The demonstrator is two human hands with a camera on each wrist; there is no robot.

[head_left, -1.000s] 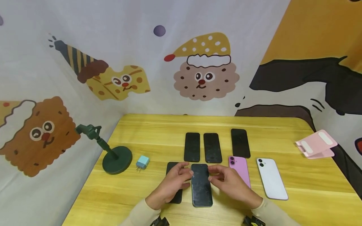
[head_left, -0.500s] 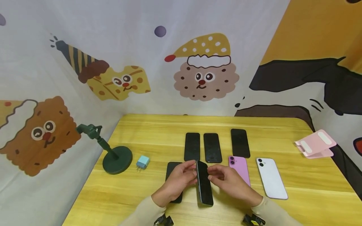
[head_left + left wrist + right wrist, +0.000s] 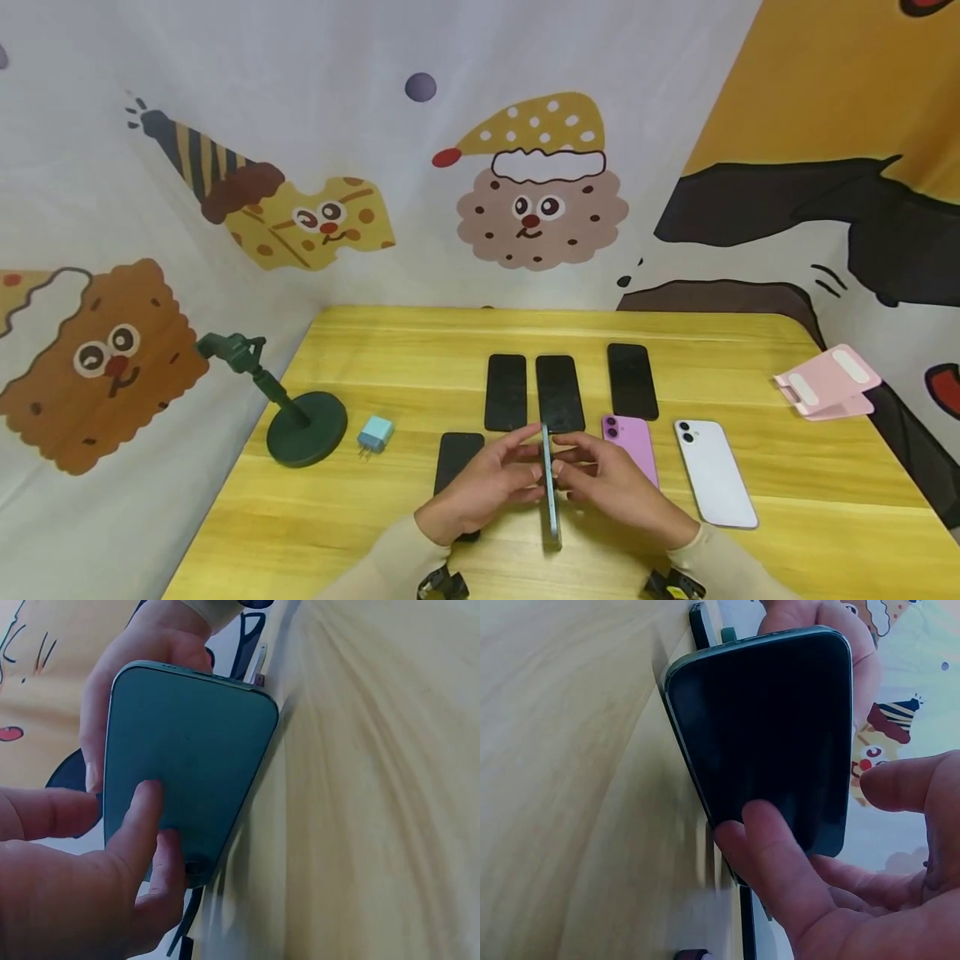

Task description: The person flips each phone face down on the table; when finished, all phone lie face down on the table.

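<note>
A teal phone (image 3: 552,493) stands on its long edge on the yellow table (image 3: 375,517), held between both hands. My left hand (image 3: 504,480) pinches it from the left; in the left wrist view its fingers (image 3: 142,825) press the teal back (image 3: 187,750). My right hand (image 3: 592,477) grips it from the right, and in the right wrist view its fingers (image 3: 780,870) lie on the dark screen (image 3: 772,727). A black phone (image 3: 452,460) lies flat, partly hidden under my left hand.
Three black phones (image 3: 559,393) lie in a row behind the hands. A pink phone (image 3: 630,443) and a white phone (image 3: 712,473) lie face down to the right. A green stand (image 3: 303,423) and blue charger (image 3: 375,434) sit left, a pink stand (image 3: 828,382) far right.
The teal phone lay flat with its screen up; both hands have tipped it up until it stands on its long edge. The other phones have not moved.
</note>
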